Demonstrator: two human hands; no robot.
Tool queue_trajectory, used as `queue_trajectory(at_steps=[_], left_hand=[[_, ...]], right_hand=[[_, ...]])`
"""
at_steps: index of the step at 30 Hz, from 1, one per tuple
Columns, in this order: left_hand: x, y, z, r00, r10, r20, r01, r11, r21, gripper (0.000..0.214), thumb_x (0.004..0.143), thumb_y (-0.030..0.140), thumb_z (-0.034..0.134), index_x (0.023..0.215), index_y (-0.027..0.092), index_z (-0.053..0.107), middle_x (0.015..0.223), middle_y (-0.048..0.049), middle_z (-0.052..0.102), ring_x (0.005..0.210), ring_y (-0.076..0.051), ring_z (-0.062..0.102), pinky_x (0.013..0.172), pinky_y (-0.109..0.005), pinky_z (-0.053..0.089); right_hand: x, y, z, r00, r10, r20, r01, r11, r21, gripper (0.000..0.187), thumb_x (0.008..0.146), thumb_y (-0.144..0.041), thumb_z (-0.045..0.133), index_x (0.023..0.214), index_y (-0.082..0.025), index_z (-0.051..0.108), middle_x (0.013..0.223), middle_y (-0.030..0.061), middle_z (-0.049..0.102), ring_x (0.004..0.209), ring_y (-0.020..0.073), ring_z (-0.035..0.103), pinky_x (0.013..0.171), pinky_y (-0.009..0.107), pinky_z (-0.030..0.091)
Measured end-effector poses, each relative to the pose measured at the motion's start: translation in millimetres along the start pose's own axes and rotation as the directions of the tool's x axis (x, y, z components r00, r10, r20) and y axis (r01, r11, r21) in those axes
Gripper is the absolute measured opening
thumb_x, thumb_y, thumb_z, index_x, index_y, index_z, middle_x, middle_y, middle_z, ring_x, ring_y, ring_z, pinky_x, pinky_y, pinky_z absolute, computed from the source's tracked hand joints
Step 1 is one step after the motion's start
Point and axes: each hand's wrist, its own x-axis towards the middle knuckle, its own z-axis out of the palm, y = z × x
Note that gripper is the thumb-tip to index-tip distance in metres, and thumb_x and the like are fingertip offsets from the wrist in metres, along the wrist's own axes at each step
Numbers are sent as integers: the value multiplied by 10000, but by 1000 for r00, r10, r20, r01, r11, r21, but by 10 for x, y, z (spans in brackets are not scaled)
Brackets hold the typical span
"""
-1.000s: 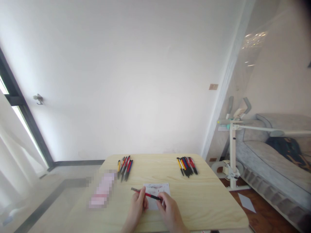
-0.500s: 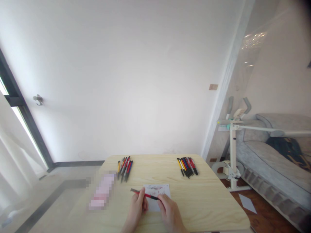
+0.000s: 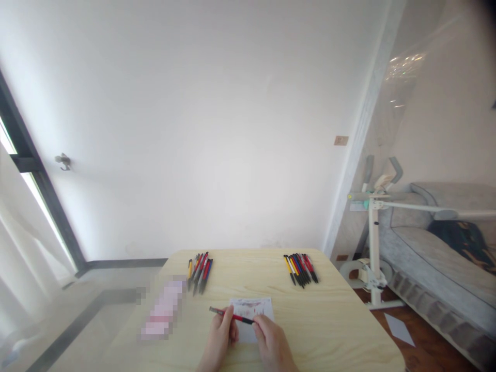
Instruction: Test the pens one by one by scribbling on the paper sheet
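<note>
Between my two hands, a red pen (image 3: pixel 238 317) with a black grip lies slantwise above a printed sheet of paper (image 3: pixel 245 337). My left hand (image 3: pixel 222 330) is closed around its barrel, with the grey end sticking out to the left. The fingers of my right hand (image 3: pixel 271 336) pinch the black end at the right. Part of the paper is hidden beneath the hands and the pen. Farther back, a group of several pens (image 3: pixel 199 271) lies at the left, and a second group of several pens (image 3: pixel 301 269) lies at the right.
The pale wooden table (image 3: pixel 329 320) stands against a white wall (image 3: pixel 232 129). A blurred-out pink item (image 3: pixel 165 310) is at its left edge. To the right are an exercise bike (image 3: pixel 374 248), a grey sofa (image 3: pixel 418 248) and a white sheet (image 3: pixel 399 329) on the floor.
The whole view has shifted slightly, so everything sits a little lower. Both hands keep their hold on the pen, with hardly any movement against the paper.
</note>
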Motion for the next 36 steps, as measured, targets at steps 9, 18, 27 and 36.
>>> queue_trajectory(at_steps=[9, 18, 27, 36], left_hand=[[-9, 45, -10, 1000, 26, -8, -26, 999, 38, 630, 721, 693, 340, 322, 209, 398, 298, 4, 416, 312, -108, 398, 397, -247, 298], [23, -3, -8, 1000, 29, -11, -28, 998, 47, 662, 718, 712, 316, 296, 210, 409, 280, -6, 417, 293, -112, 392, 384, -252, 292], [29, -23, -29, 1000, 14, -22, -13, 999, 43, 644, 687, 719, 365, 303, 205, 416, 282, -1, 413, 284, -108, 387, 372, -250, 285], [5, 20, -19, 1000, -14, -21, 15, 999, 52, 615, 684, 705, 377, 327, 206, 414, 309, 9, 415, 301, -111, 403, 384, -251, 306]], right_hand=[[17, -137, -122, 998, 35, -58, -29, 996, 88, 193, 898, -257, 385, 996, -246, 551, 869, 25, 664, 774, 167, 625, 681, 224, 453], [8, -40, -71, 998, -48, -39, 50, 997, 62, 193, 881, -221, 402, 1014, -258, 537, 879, 11, 665, 788, 163, 633, 678, 217, 463], [-8, -64, -78, 995, -100, -10, 100, 995, -15, 155, 895, -212, 390, 954, -254, 527, 806, -1, 637, 738, 149, 614, 653, 204, 436], [-7, -56, -71, 996, -89, -1, 89, 995, -56, 155, 897, -216, 374, 902, -245, 526, 788, -1, 628, 719, 154, 605, 633, 215, 416]])
